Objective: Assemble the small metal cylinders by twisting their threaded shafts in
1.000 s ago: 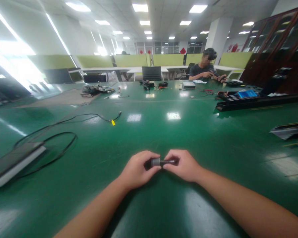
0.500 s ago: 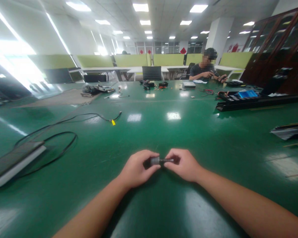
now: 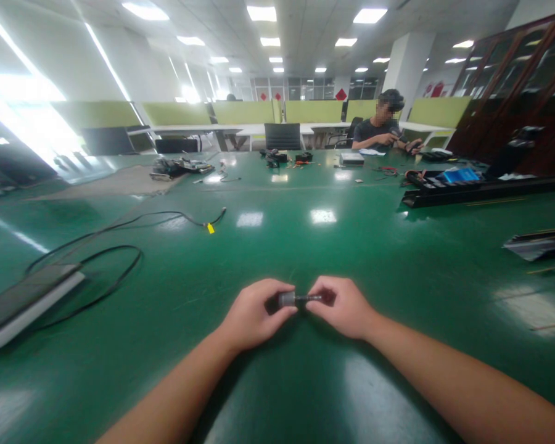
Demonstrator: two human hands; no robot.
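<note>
A small grey metal cylinder [image 3: 287, 300] with a thin dark shaft [image 3: 309, 298] lies sideways between my two hands, just over the green table [image 3: 277, 246]. My left hand [image 3: 254, 314] grips the cylinder between thumb and fingers. From the other side, my right hand [image 3: 343, 308] pinches the shaft near its outer end. The shaft runs in line with the cylinder. I cannot make out its surface or exact kind, and the fingers partly cover both ends.
At left sits a flat dark-topped device [image 3: 28, 296] with a black cable [image 3: 134, 262] and a yellow tag [image 3: 211, 228]. Black rails [image 3: 472, 195] holding blue parts [image 3: 461, 176] lie at right. A person [image 3: 379, 132] works across the table, near a grey box [image 3: 351, 159].
My left hand and the cylinder with its shaft have shifted very slightly left. My right hand stays nearly still, and both grips look the same.
</note>
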